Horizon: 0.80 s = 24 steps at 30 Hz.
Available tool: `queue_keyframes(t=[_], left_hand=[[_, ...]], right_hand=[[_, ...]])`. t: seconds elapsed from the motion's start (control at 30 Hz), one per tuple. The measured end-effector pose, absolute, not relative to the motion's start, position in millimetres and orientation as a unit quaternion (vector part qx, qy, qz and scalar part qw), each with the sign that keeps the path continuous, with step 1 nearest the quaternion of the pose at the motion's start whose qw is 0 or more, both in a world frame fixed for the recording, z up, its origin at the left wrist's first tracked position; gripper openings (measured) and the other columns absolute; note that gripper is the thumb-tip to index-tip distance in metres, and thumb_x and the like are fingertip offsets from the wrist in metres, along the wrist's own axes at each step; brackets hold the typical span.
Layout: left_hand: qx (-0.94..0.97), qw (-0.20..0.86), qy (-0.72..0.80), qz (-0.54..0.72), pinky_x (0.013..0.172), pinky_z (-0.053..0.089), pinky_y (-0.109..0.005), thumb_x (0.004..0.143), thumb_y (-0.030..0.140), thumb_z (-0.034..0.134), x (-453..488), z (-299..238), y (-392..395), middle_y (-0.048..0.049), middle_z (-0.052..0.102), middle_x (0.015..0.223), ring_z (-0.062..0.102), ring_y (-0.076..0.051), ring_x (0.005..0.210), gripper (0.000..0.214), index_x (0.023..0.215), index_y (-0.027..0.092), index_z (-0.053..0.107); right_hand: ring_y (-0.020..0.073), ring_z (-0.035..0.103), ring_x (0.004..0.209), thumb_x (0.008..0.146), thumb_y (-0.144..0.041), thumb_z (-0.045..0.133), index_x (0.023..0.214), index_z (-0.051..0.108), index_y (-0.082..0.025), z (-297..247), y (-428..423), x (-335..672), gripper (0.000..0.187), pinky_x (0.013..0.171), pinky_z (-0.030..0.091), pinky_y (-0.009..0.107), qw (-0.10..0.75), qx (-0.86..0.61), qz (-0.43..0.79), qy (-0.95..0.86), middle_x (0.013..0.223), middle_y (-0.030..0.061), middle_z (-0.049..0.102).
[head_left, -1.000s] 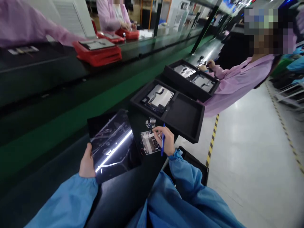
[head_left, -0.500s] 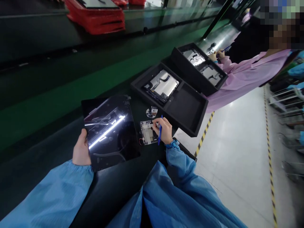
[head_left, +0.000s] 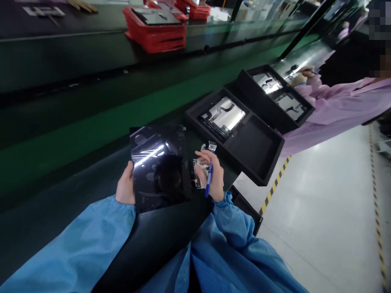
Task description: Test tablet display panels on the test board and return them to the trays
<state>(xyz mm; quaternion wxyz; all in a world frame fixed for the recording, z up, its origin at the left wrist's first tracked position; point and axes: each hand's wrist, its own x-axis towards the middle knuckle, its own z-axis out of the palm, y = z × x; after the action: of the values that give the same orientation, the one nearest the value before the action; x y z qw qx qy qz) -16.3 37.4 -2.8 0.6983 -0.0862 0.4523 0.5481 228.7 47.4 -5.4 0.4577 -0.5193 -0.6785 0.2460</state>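
Left hand (head_left: pixel 125 189) grips the near left edge of a glossy black panel (head_left: pixel 159 165), thumb on its face, the panel held over the dark counter (head_left: pixel 159 240) close to its near edge. Just right of the panel, right hand (head_left: pixel 210 177) holds a blue pen (head_left: pixel 208 181) tucked between its fingers while the fingertips pinch at a small circuit assembly (head_left: pixel 198 175) lying on the counter, with a small shiny metal part (head_left: pixel 209 145) just beyond it. Further right, toward the counter's far right end, sits a black foam tray (head_left: pixel 259 154) carrying one silver-backed unit (head_left: pixel 224 116) in its left compartment, then a second black tray (head_left: pixel 301 116) beside a co-worker's pink sleeve (head_left: pixel 330 110).
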Motion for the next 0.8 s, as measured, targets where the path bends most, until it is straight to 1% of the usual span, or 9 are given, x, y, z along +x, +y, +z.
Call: queue_keyframes(t=[0.03,0.1,0.17,0.3,0.37,0.5,0.6,0.7,0.8], left_hand=[[-0.091,0.697,0.465,0.538,0.088,0.059,-0.035,0.104,0.035,0.036,-15.9,-1.3,37.7,-0.0078,0.073,0.074,0.074,-0.024,0.084,0.044,0.096,0.011,0.071],[-0.097,0.693,0.488,0.522,0.087,0.060,-0.039,0.103,0.040,0.037,-13.6,3.5,38.4,-0.0100,0.074,0.078,0.074,-0.026,0.085,0.045,0.097,0.011,0.072],[-0.092,0.689,0.503,0.514,0.086,0.060,-0.043,0.102,0.043,0.039,-11.0,7.3,38.9,-0.0110,0.074,0.083,0.074,-0.028,0.087,0.046,0.106,0.011,0.071],[-0.072,0.687,0.503,0.520,0.087,0.059,-0.047,0.099,0.040,0.046,-9.0,4.6,38.8,-0.0128,0.075,0.092,0.073,-0.032,0.090,0.044,0.122,0.011,0.068],[-0.066,0.688,0.493,0.528,0.086,0.059,-0.047,0.097,0.040,0.048,-9.3,0.6,38.5,-0.0132,0.075,0.094,0.073,-0.032,0.091,0.043,0.123,0.012,0.068],[-0.083,0.685,0.498,0.525,0.087,0.059,-0.047,0.099,0.042,0.046,-9.4,-1.2,38.5,-0.0131,0.075,0.091,0.073,-0.032,0.091,0.045,0.120,0.011,0.069],[-0.086,0.676,0.503,0.532,0.088,0.059,-0.044,0.101,0.040,0.042,-8.8,1.7,38.7,-0.0125,0.075,0.087,0.073,-0.031,0.091,0.045,0.115,0.009,0.070],[-0.089,0.665,0.505,0.544,0.088,0.059,-0.041,0.101,0.039,0.042,-8.5,2.9,38.8,-0.0119,0.075,0.087,0.073,-0.029,0.088,0.043,0.109,0.008,0.071],[-0.087,0.677,0.494,0.538,0.086,0.060,-0.041,0.101,0.040,0.043,-8.9,2.3,39.1,-0.0107,0.074,0.083,0.073,-0.028,0.084,0.043,0.102,0.009,0.072]], right_hand=[[0.0216,0.059,0.123,0.092,-0.030,0.065,0.145,0.041,-0.024,-0.9,45.5,220.5,0.058,0.104,0.050,0.037,0.443,-0.489,0.307,-0.686,0.141,0.0088,0.056],[0.0234,0.039,0.144,0.093,-0.035,0.066,0.158,0.016,-0.027,3.8,43.4,208.7,0.082,0.121,0.035,0.043,0.410,-0.446,0.379,-0.699,0.158,0.0087,0.037],[0.0221,0.030,0.149,0.096,-0.034,0.061,0.160,0.008,-0.028,3.4,43.0,202.7,0.083,0.126,0.025,0.046,0.406,-0.431,0.398,-0.701,0.160,0.0067,0.032],[0.0224,0.028,0.151,0.098,-0.023,0.049,0.161,0.006,-0.027,-3.7,42.3,197.1,0.076,0.128,0.020,0.050,0.433,-0.429,0.375,-0.698,0.160,0.0063,0.033],[0.0251,0.029,0.150,0.094,-0.022,0.055,0.161,0.006,-0.028,-6.4,41.3,193.4,0.083,0.127,0.023,0.052,0.418,-0.468,0.353,-0.694,0.161,0.0071,0.030],[0.0301,0.032,0.148,0.084,-0.032,0.075,0.160,0.009,-0.028,-8.0,39.3,187.4,0.102,0.124,0.028,0.052,0.406,-0.496,0.356,-0.680,0.161,0.0105,0.029],[0.0283,0.032,0.148,0.089,-0.033,0.070,0.160,0.008,-0.026,-9.5,38.4,188.2,0.094,0.124,0.029,0.051,0.433,-0.468,0.366,-0.678,0.159,0.0118,0.032],[0.0277,0.032,0.149,0.090,-0.029,0.068,0.160,0.011,-0.028,-8.3,41.6,194.6,0.090,0.124,0.029,0.050,0.421,-0.473,0.343,-0.694,0.159,0.0101,0.033],[0.0265,0.047,0.139,0.094,-0.032,0.065,0.155,0.026,-0.025,3.6,57.3,206.1,0.073,0.112,0.044,0.045,0.449,-0.469,0.318,-0.691,0.154,0.0114,0.042]])
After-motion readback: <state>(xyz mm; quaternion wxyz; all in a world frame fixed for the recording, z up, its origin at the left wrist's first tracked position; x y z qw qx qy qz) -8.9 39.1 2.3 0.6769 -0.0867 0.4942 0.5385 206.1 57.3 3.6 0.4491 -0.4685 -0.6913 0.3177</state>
